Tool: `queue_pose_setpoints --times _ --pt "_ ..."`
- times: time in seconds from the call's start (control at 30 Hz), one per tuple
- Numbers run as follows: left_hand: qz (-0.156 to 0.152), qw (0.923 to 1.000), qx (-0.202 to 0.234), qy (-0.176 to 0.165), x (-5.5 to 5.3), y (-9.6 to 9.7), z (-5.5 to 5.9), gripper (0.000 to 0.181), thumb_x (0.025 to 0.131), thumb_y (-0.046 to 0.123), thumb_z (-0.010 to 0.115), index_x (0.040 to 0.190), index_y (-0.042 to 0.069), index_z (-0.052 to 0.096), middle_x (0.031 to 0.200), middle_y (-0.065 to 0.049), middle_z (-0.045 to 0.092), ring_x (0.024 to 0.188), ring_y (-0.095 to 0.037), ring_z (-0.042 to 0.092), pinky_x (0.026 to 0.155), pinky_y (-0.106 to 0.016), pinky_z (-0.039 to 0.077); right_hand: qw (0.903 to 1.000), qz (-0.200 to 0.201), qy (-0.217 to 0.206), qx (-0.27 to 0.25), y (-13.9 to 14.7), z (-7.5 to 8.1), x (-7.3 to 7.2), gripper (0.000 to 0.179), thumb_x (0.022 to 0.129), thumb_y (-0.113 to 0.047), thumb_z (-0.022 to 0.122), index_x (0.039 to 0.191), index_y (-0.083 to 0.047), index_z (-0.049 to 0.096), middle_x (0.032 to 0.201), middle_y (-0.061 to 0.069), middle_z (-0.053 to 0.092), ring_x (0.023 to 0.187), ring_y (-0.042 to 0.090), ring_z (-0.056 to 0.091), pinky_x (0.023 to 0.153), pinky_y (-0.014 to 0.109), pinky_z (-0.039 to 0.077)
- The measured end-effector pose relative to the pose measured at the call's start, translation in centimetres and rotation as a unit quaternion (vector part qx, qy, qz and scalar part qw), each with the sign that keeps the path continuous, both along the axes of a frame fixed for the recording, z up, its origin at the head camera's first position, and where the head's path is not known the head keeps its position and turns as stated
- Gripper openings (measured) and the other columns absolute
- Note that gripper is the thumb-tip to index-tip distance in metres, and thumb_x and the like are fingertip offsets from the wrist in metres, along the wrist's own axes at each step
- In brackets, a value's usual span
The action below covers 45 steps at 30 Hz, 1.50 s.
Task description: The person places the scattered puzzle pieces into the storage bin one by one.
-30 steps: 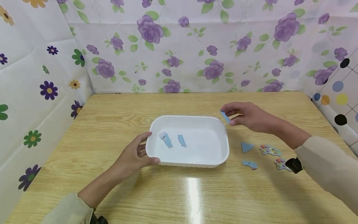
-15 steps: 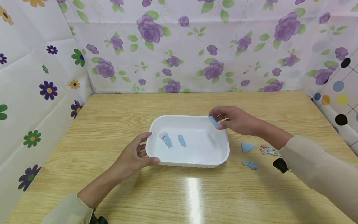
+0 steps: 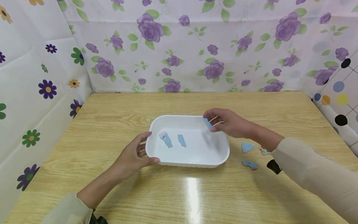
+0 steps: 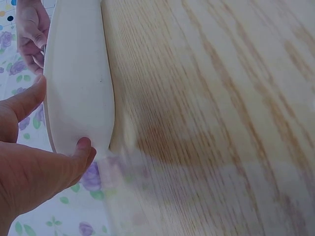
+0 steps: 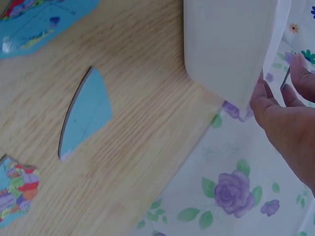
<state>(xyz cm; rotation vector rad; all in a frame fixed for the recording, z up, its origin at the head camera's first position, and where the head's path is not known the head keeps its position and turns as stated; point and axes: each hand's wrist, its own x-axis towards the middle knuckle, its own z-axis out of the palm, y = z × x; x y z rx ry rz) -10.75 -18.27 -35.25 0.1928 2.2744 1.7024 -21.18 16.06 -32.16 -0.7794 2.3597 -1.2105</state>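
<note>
A white plastic basin (image 3: 201, 154) stands on the wooden table, with two light blue puzzle pieces lying in it: one with a small figure (image 3: 167, 140) and a plainer piece (image 3: 181, 140). My left hand (image 3: 132, 160) holds the basin's left end, thumb at the front side and fingers along the left wall; the left wrist view shows the thumb against the outer wall (image 4: 81, 88). Between thumb and fingers my right hand (image 3: 235, 123) pinches a narrow blue puzzle piece (image 3: 208, 123), tilted over the basin's back right part. In the right wrist view this piece shows only edge-on.
Right of the basin lie a blue wedge-shaped puzzle piece (image 3: 247, 147), a blue piece with a coloured edge (image 3: 250, 165) and a multicoloured piece (image 3: 263, 150) partly behind the right sleeve. Flowered cloth (image 3: 179, 46) hangs behind the table (image 3: 126, 109).
My right hand has moved left with the puzzle piece, from beside the basin to over its back right part. The left hand has stayed on the basin.
</note>
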Motion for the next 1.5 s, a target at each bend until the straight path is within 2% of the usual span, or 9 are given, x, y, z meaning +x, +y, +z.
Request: queue_pose_setpoints --times 0.27,0.4,0.73,0.87,0.97,1.23,1.5 --pt "0.001 1.0000 -0.006 0.000 0.0 0.0 0.1 0.096 0.076 0.016 0.083 0.151 0.011 0.023 0.149 -0.014 0.033 0.128 -0.035 0.048 0.093 -0.030 0.052 0.9997 -0.002 -0.015 0.019 -1.7 -0.5 0.4 0.043 0.091 0.005 0.060 0.132 0.000 0.049 0.122 0.018 0.055 0.114 0.032 0.057 0.092 0.038 0.053" --pt "0.003 1.0000 -0.009 -0.002 0.1 0.0 0.1 0.096 0.076 0.016 0.083 0.151 0.011 0.023 0.149 -0.014 0.033 0.128 -0.035 0.048 0.093 -0.031 0.052 0.9993 -0.002 -0.006 0.037 -3.0 -0.5 0.4 0.043 0.090 0.003 0.062 0.131 -0.002 0.051 0.119 0.017 0.057 0.113 0.031 0.058 0.091 0.037 0.053" --pt "0.000 1.0000 -0.005 -0.002 0.1 0.1 0.1 0.096 0.076 0.016 0.083 0.151 0.011 0.023 0.149 -0.015 0.032 0.128 -0.035 0.048 0.093 -0.030 0.052 0.9962 0.007 0.021 0.084 -5.1 -1.2 0.5 0.042 0.089 -0.006 0.068 0.128 -0.006 0.053 0.116 0.012 0.060 0.110 0.027 0.061 0.089 0.035 0.054" --pt "0.000 1.0000 -0.005 0.000 0.1 0.1 0.2 0.096 0.076 0.017 0.083 0.151 0.011 0.023 0.149 -0.015 0.032 0.128 -0.035 0.048 0.093 -0.030 0.052 0.9923 0.001 0.039 0.118 -5.3 -1.2 0.5 0.044 0.091 -0.014 0.068 0.130 -0.007 0.051 0.119 0.015 0.061 0.110 0.027 0.061 0.091 0.039 0.052" --pt "0.000 1.0000 -0.005 0.002 0.1 0.1 0.2 0.096 0.077 0.016 0.083 0.151 0.011 0.023 0.149 -0.015 0.032 0.127 -0.035 0.048 0.093 -0.030 0.052 0.9911 -0.003 0.035 0.129 -5.3 -1.1 0.5 0.047 0.093 -0.019 0.066 0.134 -0.005 0.048 0.123 0.018 0.059 0.111 0.029 0.061 0.093 0.041 0.051" --pt "0.001 1.0000 -0.006 0.000 0.2 0.1 0.3 0.096 0.077 0.016 0.083 0.151 0.010 0.023 0.149 -0.015 0.032 0.127 -0.035 0.048 0.093 -0.030 0.052 0.9969 0.010 0.008 0.078 -4.4 -0.7 0.6 0.043 0.095 -0.015 0.063 0.133 -0.001 0.049 0.121 0.019 0.059 0.109 0.030 0.059 0.082 0.033 0.056" --pt "0.002 1.0000 -0.010 0.002 0.2 0.2 0.3 0.095 0.077 0.015 0.082 0.151 0.009 0.023 0.149 -0.015 0.032 0.128 -0.036 0.047 0.093 -0.029 0.052 0.9988 -0.004 -0.004 0.049 -3.4 -0.4 0.6 0.041 0.094 -0.011 0.063 0.130 0.001 0.051 0.116 0.019 0.058 0.106 0.028 0.059 0.079 0.031 0.057"
